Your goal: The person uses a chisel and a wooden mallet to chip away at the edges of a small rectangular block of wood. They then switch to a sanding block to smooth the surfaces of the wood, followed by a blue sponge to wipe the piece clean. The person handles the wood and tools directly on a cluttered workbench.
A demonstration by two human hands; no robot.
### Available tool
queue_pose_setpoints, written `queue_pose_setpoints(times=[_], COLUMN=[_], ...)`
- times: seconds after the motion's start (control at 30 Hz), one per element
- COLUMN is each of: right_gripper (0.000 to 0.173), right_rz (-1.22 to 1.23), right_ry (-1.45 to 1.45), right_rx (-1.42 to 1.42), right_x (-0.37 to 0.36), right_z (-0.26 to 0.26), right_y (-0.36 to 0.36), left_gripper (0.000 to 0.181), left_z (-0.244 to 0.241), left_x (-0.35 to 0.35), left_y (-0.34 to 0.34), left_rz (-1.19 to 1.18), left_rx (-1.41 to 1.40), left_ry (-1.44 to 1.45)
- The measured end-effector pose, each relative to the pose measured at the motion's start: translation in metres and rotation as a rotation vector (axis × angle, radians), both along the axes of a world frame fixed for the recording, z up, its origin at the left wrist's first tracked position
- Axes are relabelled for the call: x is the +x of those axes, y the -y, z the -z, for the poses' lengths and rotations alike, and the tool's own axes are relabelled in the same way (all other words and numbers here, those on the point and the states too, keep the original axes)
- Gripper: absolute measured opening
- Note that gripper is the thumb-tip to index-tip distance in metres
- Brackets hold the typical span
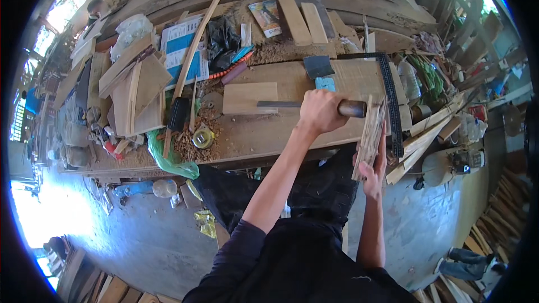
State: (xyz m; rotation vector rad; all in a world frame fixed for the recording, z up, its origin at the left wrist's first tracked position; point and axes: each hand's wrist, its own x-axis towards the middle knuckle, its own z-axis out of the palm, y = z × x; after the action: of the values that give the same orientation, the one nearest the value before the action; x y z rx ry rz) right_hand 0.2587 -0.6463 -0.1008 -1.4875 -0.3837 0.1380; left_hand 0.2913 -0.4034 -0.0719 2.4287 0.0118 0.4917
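My left hand grips a chisel by its brown wooden handle. The flat metal blade points left, its end over a small rectangular wooden board lying on the workbench plank. A rough, splintered wood block is in my right hand, fingers along its far side and thumb on the near face. The block's upper part stands at the butt of the handle; whether they touch I cannot tell. Just beyond my left hand are a light blue block and a dark sheet, apparently sandpaper.
A black framing square lies right of the block. Leftward are a tape measure, wood shavings, a green plastic bag and stacked board offcuts. Another person's legs show at lower right.
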Motion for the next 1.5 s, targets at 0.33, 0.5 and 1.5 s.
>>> queue_pose_setpoints(times=[0.33, 0.5, 1.5], right_gripper=[0.118, 0.124, 0.123], right_rz=[-0.072, 0.050, -0.052], right_ry=[0.072, -0.175, -0.063], right_rx=[-0.138, 0.150, 0.139], right_x=[0.003, 0.001, -0.015], right_z=[-0.041, -0.021, -0.014], right_y=[-0.024, -0.022, -0.048], left_gripper=[0.023, 0.021, 0.028], left_z=[0.000, -0.004, 0.006], left_x=[0.000, -0.005, -0.037], left_y=[-0.014, -0.015, -0.065], left_rz=[-0.040, -0.016, -0.154], left_rx=[0.010, -0.018, 0.079], left_ry=[0.010, 0.032, 0.001])
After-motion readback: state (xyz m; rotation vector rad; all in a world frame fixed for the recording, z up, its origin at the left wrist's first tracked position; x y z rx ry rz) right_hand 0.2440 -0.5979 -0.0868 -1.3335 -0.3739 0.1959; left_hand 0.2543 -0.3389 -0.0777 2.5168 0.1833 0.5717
